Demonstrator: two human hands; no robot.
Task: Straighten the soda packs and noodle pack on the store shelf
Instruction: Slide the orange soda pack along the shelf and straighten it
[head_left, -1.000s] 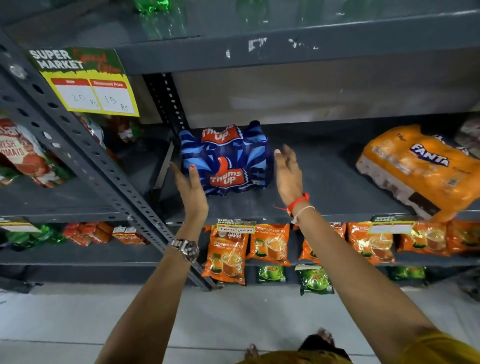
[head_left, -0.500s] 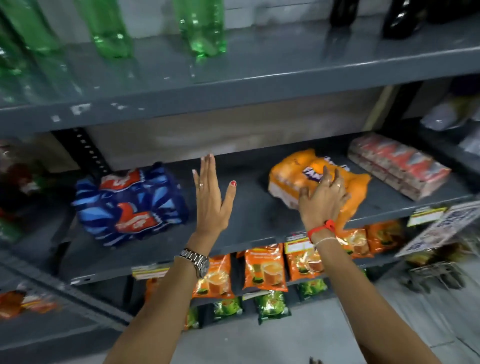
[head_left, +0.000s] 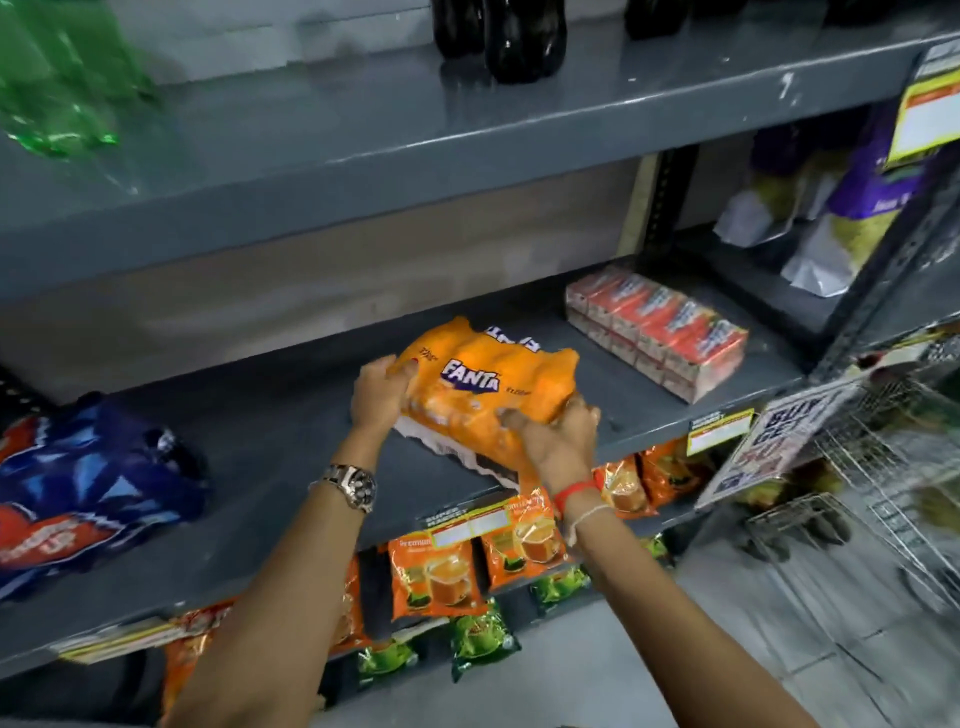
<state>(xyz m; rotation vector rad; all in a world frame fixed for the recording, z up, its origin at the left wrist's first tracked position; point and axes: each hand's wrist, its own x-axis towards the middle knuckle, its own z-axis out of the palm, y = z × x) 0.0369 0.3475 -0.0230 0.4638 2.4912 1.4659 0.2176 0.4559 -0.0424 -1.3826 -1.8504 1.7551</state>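
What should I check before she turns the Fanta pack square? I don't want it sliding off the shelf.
1. Both hands on the Fanta pack: ok, left hand at its left end, right hand at its front right corner.
2. Pack square to the shelf edge: not ok, it sits skewed.
3. Pack fully on the shelf: not ok, its front corner overhangs the edge.
4. Room to the left: ok, bare shelf up to the blue pack.
5. Gap to the noodle pack: ok, apart.
6. Grip firmness: cannot tell.

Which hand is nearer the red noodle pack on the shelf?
Right. The right hand grips the Fanta pack's near corner, closer to the noodle pack; the left hand holds its far-left end.
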